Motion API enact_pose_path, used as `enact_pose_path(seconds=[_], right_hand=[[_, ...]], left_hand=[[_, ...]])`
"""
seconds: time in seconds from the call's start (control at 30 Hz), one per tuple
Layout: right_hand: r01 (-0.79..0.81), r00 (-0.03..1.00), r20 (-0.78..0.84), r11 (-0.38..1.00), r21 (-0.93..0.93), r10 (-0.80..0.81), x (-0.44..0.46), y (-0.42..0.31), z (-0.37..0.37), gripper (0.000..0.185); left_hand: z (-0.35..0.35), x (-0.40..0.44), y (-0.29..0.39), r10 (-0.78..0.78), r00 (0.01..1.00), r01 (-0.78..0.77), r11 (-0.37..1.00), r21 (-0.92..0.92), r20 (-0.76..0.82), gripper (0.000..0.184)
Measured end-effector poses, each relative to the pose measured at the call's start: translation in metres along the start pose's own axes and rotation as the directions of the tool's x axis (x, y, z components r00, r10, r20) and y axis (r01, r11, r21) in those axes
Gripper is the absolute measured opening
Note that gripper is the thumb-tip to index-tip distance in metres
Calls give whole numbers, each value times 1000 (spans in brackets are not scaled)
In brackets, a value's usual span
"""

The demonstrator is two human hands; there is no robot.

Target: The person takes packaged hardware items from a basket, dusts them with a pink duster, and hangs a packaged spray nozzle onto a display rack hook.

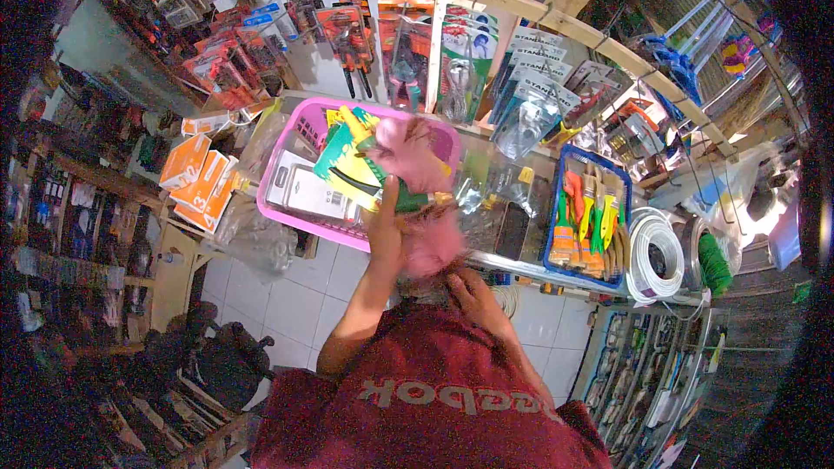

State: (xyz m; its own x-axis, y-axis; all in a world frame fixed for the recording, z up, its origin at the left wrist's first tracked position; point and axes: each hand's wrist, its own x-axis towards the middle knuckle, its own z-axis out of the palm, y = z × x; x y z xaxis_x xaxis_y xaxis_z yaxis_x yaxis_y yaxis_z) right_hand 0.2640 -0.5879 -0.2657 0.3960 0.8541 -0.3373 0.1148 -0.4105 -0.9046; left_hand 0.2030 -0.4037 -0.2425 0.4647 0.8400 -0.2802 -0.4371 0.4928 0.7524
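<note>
Handling looks under way, unfinished: a blurred pink fluffy thing (434, 243) lies between left hand (384, 230) and right hand (472, 297), finger closure impossible to tell, pink basket (326, 235) beyond the left fingers.

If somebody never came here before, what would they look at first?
Probably the bright pink basket near the middle, with white packaging inside it. Next, perhaps, the fluffy-looking pink blur between the left hand and right hand, too smeared to name. Further right, the blue tray of colourful paintbrushes stands out, beside a white coil.
</note>
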Motion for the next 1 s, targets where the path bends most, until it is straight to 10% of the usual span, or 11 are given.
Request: enact_pose_path(seconds=[0.17,0.27,0.33,0.57,0.7,0.83,1.0], right_hand=[[263,960,-68,958,-114,-271,7,29,5,27],[-123,992,-8,961,248,129,3,-5,4,26],[228,936,-249,967,-114,-250,11,9,4,27],[91,963,-248,994,-52,-101,9,21,8,30],[338,708,-431,804,-489,-560,33,69,2,28],[116,956,-294,911,396,6,32,41,-9,20],[274,920,-368,894,354,-136,49,13,-15,19]], left_hand=[[2,0,-3,111,994,-109,991,-79,16,38],[2,-2,-2,116,992,-109,986,-129,46,37],[7,-3,-2,170,984,-161,976,-148,49,36],[12,-6,-4,265,964,-261,961,-93,30,35],[9,-7,5,260,964,-248,954,-168,59,36],[8,-10,1,187,982,-175,951,-255,23,33],[13,-35,-24,130,990,-118,977,-180,57,31]])
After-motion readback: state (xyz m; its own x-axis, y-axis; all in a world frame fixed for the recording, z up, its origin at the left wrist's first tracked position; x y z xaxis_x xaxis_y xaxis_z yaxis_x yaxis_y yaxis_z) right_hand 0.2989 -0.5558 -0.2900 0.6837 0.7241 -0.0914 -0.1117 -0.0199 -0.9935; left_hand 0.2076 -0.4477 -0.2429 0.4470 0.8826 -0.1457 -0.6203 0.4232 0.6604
